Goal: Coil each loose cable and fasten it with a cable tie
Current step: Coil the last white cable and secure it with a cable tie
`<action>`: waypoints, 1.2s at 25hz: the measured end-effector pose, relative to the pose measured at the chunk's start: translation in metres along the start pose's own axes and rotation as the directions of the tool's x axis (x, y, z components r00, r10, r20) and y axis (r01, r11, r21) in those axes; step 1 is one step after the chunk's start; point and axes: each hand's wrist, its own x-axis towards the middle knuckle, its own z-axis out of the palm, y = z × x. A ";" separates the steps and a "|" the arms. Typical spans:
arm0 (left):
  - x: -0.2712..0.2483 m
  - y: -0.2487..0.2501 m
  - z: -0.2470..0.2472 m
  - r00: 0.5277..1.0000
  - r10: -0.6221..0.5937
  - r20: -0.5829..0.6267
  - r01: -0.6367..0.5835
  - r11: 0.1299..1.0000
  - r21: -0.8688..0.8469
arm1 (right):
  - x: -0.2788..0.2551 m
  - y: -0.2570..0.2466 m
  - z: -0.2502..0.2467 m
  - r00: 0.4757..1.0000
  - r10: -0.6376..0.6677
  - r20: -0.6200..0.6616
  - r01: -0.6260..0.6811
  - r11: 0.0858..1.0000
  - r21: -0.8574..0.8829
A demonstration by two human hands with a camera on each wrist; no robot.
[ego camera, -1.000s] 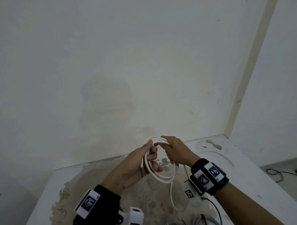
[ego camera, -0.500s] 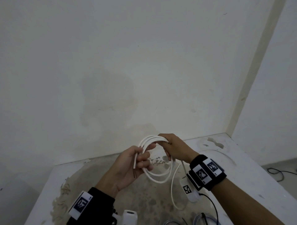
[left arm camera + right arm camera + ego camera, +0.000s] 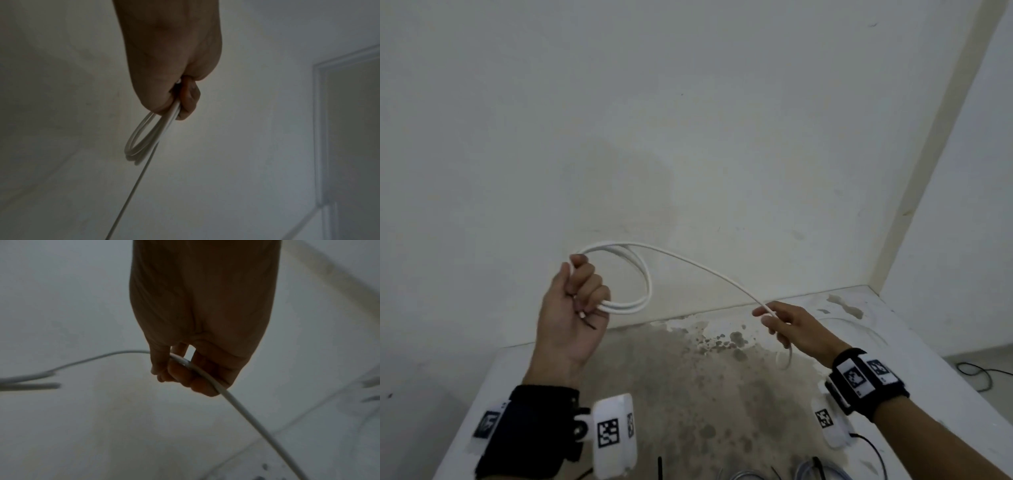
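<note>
A thin white cable (image 3: pixel 643 274) is partly wound into a few loops, held up in front of the wall. My left hand (image 3: pixel 577 301) grips the loops (image 3: pixel 141 142) in its curled fingers, with a short cable end poking out below them. From the loops one strand (image 3: pixel 705 270) runs down to the right into my right hand (image 3: pixel 787 325), which pinches it (image 3: pixel 197 369) between thumb and fingers. Below that hand the cable (image 3: pixel 257 423) hangs toward the table.
A stained white table (image 3: pixel 688 383) stands in the corner against the wall. At its near edge lie grey cable coils (image 3: pixel 815 474) and black ties (image 3: pixel 660 467). A black cable (image 3: pixel 976 373) lies on the floor to the right.
My hands, close together on the coil before, have moved apart. The left has risen with the loops; the right has slid out to the right along one strand.
</note>
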 end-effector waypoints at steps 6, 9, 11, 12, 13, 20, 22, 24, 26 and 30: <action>0.011 -0.023 0.014 0.892 0.271 -0.363 -0.123 0.916 0.382 | -0.027 -0.006 0.008 0.977 -0.203 0.067 0.190 0.681 -0.707; 0.021 -0.054 0.013 0.874 0.239 -0.424 -0.019 0.887 0.461 | -0.042 -0.060 0.027 0.887 -0.345 0.308 0.444 0.447 -0.776; 0.025 -0.071 0.013 0.882 0.213 -0.422 0.055 0.841 0.538 | -0.047 -0.092 0.029 0.800 -0.492 0.345 0.553 0.380 -0.742; 0.026 -0.079 0.015 0.895 0.195 -0.402 0.085 0.808 0.583 | -0.048 -0.107 0.028 0.757 -0.569 0.321 0.587 0.377 -0.716; 0.026 -0.086 0.016 0.907 0.174 -0.384 0.119 0.768 0.629 | -0.046 -0.120 0.026 0.726 -0.622 0.293 0.611 0.389 -0.690; 0.014 -0.106 0.028 0.935 -0.161 -0.317 0.355 0.431 0.829 | -0.008 -0.150 0.004 0.735 -0.672 0.088 0.566 0.538 -0.624; 0.012 -0.102 0.031 0.878 -0.376 -0.295 0.477 0.651 0.590 | 0.006 -0.138 0.002 0.818 -0.575 0.022 0.506 0.701 -0.503; 0.013 -0.098 0.030 0.865 -0.484 -0.130 0.498 0.801 0.333 | 0.020 -0.116 0.004 0.874 -0.486 -0.026 0.452 0.831 -0.324; 0.014 -0.089 0.026 0.905 -0.425 0.019 0.414 0.890 0.190 | 0.027 -0.083 0.003 0.913 -0.401 -0.070 0.370 0.890 -0.267; 0.016 -0.042 -0.007 0.966 -0.222 0.132 0.222 0.975 0.015 | 0.017 -0.007 -0.013 0.985 -0.168 -0.039 0.141 0.913 -0.384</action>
